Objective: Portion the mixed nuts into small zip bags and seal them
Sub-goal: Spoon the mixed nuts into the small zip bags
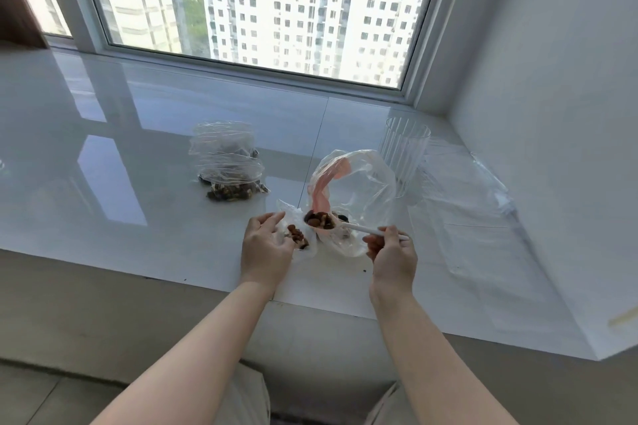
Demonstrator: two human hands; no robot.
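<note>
My left hand (pixel 266 245) holds a limp bag (pixel 299 238) open (best pinched at its rim) while my right hand (pixel 392 252) pinches a loaded spoon (pixel 340 223).

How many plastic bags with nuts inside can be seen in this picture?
3. A small zip bag in the left hand; the large open bag behind the spoon; a filled bag pile farther back, which may hide more.

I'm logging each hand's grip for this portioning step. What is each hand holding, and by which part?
The right hand pinches the white spoon near its handle end. The left hand holds the small zip bag at its open mouth.
</note>
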